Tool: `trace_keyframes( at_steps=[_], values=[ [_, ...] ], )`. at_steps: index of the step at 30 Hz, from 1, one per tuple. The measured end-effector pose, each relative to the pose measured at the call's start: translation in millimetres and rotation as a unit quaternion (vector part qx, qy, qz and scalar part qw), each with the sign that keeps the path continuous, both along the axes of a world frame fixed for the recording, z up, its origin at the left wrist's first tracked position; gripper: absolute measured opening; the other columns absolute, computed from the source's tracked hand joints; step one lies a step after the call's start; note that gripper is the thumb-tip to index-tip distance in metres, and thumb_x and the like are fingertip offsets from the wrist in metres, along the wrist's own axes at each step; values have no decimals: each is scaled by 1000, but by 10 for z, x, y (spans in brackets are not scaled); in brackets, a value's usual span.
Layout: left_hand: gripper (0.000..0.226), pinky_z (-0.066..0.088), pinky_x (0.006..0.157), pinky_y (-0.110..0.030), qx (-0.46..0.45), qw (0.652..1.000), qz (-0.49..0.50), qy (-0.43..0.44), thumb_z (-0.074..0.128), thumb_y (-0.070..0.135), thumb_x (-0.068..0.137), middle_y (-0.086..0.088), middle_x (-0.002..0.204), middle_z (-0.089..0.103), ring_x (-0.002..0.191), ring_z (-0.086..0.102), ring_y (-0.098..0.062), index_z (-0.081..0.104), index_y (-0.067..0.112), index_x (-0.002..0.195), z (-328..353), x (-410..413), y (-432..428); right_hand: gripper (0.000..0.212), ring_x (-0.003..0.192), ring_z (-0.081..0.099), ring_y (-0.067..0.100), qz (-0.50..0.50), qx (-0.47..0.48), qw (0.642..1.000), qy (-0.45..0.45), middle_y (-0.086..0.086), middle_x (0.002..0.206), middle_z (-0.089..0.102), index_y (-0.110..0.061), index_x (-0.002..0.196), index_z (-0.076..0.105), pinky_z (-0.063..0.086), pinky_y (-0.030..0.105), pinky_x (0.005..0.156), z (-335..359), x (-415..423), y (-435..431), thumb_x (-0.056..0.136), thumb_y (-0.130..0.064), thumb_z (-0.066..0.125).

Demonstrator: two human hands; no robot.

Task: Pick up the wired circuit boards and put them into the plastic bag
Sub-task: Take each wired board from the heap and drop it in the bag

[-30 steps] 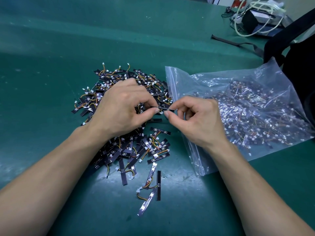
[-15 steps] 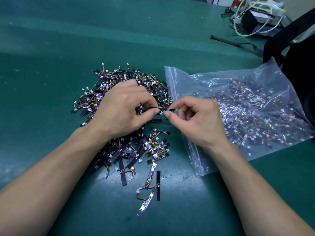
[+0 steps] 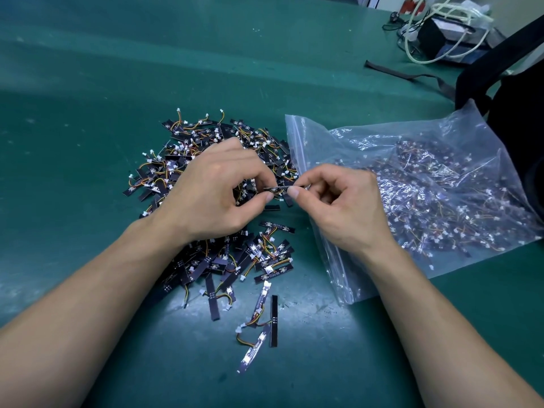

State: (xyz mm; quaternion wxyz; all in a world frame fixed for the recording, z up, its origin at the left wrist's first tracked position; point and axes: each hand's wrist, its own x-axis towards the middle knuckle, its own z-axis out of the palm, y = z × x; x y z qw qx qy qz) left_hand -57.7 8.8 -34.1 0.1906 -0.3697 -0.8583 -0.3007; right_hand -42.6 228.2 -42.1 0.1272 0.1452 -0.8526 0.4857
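One wired circuit board (image 3: 279, 188), a thin black strip seen almost edge-on, is held level in the air between the two hands, just above the right edge of the pile and close to the mouth of the plastic bag. The left hand (image 3: 215, 192) pinches its left end between thumb and forefinger, and the right hand (image 3: 338, 207) pinches its right end the same way, the other fingers of both hands curled in. Below and behind the left hand lies the pile (image 3: 217, 263) of like boards: short, narrow black strips with small pale parts on their faces, each trailing thin yellow, orange and dark wires that end in a small white plug. They lie heaped and crossed in every direction, and a few strays (image 3: 273, 320) lie apart at the near edge. Just to the right of the pile is the plastic bag (image 3: 297, 145), clear and crinkled, lying flat with its zip edge towards the pile and many boards already showing through its wall. All of this rests on a green desk (image 3: 88, 98). At the far right corner lie a black strap (image 3: 412, 75), a dark bag (image 3: 518, 128) and coiled white cables (image 3: 426, 33).
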Motion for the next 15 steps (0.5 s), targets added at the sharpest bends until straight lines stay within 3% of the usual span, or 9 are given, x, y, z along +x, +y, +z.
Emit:
trace_keyframes(
  at_steps=[5, 12, 15],
  values=[
    [10, 43, 72, -33, 7, 1000, 20, 6, 77, 20, 85, 4, 80, 68, 76, 50, -21, 71, 12, 85, -9, 7, 8, 7, 53, 56, 23, 13, 5, 1000, -10, -2, 62, 65, -21, 82, 77, 45, 29, 51, 9, 8, 6, 84, -27, 80],
    [20, 43, 70, -34, 14, 1000, 25, 2, 80, 29, 85, 3, 77, 66, 75, 50, -21, 69, 13, 82, -10, 15, 22, 5, 52, 52, 10, 30, 6, 999, -13, -9, 61, 63, -22, 81, 77, 41, 21, 52, -11, -5, 2, 85, -25, 80],
    [22, 42, 72, -33, 10, 1000, 18, -6, 78, 32, 85, 3, 79, 66, 75, 49, -19, 70, 12, 85, -2, 20, 19, 6, 51, 53, 15, 23, 5, 1000, 11, -6, 60, 63, -21, 79, 77, 41, 22, 51, -6, -4, -6, 84, -23, 80]
  ],
)
